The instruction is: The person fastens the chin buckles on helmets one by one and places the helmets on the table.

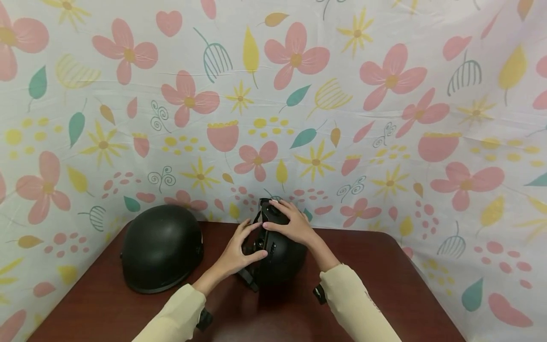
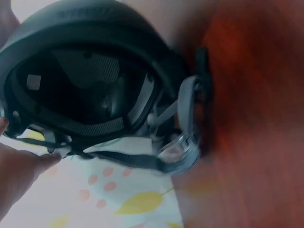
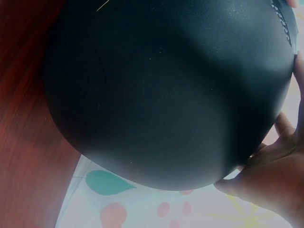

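A black helmet (image 1: 284,259) stands tipped on its side on the table, its opening turned left. The left wrist view looks into its padded inside (image 2: 90,90), with a grey chin strap (image 2: 187,107) and a clear buckle (image 2: 173,152) hanging at the edge. My left hand (image 1: 237,251) holds the helmet at the rim, thumb on the shell and fingers at the strap side. My right hand (image 1: 295,225) grips the upper side of the shell, thumb near the rim. In the right wrist view, the smooth shell (image 3: 166,95) hides part of the right fingers.
A second black helmet (image 1: 162,247) sits dome up on the left of the dark red-brown table (image 1: 363,266). A floral cloth (image 1: 256,95) hangs close behind the table's back edge. Cream sleeves (image 1: 354,299) cover both forearms.
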`<action>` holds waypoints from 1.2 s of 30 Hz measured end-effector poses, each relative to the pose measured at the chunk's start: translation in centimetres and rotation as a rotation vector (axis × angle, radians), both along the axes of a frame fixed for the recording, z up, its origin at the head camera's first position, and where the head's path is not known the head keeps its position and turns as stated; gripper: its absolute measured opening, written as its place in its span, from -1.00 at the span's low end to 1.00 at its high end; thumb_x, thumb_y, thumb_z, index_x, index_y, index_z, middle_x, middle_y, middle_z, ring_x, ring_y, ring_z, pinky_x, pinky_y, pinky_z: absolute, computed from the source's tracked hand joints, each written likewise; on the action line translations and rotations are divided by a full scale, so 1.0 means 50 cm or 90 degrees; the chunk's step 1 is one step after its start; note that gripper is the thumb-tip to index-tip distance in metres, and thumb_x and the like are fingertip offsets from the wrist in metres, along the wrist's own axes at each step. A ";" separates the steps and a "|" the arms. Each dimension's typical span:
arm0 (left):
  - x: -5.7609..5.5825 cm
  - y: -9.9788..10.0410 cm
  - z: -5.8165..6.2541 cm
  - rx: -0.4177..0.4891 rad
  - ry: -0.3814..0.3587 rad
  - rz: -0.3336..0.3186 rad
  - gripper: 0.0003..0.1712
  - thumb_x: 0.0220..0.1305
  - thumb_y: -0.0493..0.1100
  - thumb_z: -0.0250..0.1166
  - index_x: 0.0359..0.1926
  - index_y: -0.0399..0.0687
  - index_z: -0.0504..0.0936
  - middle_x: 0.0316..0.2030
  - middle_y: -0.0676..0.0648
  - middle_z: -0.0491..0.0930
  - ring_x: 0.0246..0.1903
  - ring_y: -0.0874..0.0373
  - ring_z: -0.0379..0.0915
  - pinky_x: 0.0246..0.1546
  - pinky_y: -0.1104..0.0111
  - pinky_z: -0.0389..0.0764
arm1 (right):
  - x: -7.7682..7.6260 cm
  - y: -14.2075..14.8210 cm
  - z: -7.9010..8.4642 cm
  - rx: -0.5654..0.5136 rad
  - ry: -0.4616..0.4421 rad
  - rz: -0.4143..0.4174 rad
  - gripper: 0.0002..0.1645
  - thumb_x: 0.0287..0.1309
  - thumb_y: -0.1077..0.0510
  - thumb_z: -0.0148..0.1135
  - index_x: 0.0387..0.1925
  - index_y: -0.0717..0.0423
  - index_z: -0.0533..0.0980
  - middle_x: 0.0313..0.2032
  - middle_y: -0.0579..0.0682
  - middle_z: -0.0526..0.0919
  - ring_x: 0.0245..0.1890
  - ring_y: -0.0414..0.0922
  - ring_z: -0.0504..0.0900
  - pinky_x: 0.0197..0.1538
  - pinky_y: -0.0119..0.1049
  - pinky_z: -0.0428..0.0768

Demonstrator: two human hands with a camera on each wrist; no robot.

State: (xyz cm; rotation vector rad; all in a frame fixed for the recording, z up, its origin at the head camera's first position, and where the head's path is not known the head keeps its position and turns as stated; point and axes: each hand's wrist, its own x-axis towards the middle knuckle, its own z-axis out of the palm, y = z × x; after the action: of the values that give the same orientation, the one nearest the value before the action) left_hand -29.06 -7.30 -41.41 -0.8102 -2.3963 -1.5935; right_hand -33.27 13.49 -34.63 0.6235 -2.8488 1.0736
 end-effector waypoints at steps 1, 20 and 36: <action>0.003 0.001 -0.005 0.007 0.000 0.007 -0.21 0.21 -0.07 0.37 0.43 0.01 0.30 0.52 -0.31 -0.10 0.48 -0.37 -0.13 0.29 -0.37 0.09 | 0.000 0.000 0.000 0.001 0.000 -0.001 -0.05 0.13 -0.28 0.29 0.49 -0.20 0.16 0.53 0.14 0.00 0.53 0.22 -0.05 0.40 0.43 -0.18; 0.020 0.011 -0.056 0.113 0.009 0.004 -0.53 0.23 -0.27 0.32 0.15 -0.35 0.56 -0.24 -0.30 0.72 -0.33 0.36 0.58 -0.32 0.46 0.59 | 0.005 -0.009 -0.010 -0.028 -0.003 -0.021 -0.05 0.14 -0.26 0.28 0.50 -0.25 0.12 0.53 0.12 0.01 0.51 0.25 0.02 0.36 0.41 0.11; 0.011 0.017 -0.056 0.200 -0.087 0.021 -0.59 0.21 -0.27 0.36 0.09 -0.30 0.64 -0.10 -0.38 0.67 -0.24 0.41 0.60 -0.15 0.50 0.61 | 0.010 0.013 -0.023 -0.100 -0.016 -0.075 -0.09 0.16 -0.25 0.29 0.47 -0.22 0.16 0.52 0.08 0.05 0.51 0.18 0.07 0.39 0.33 0.15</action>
State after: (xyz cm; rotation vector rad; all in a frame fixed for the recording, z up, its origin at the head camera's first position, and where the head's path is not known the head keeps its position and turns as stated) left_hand -28.53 -6.47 -44.21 -0.6159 -2.1467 -2.0009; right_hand -32.77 14.12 -35.80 0.4289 -2.7458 1.2759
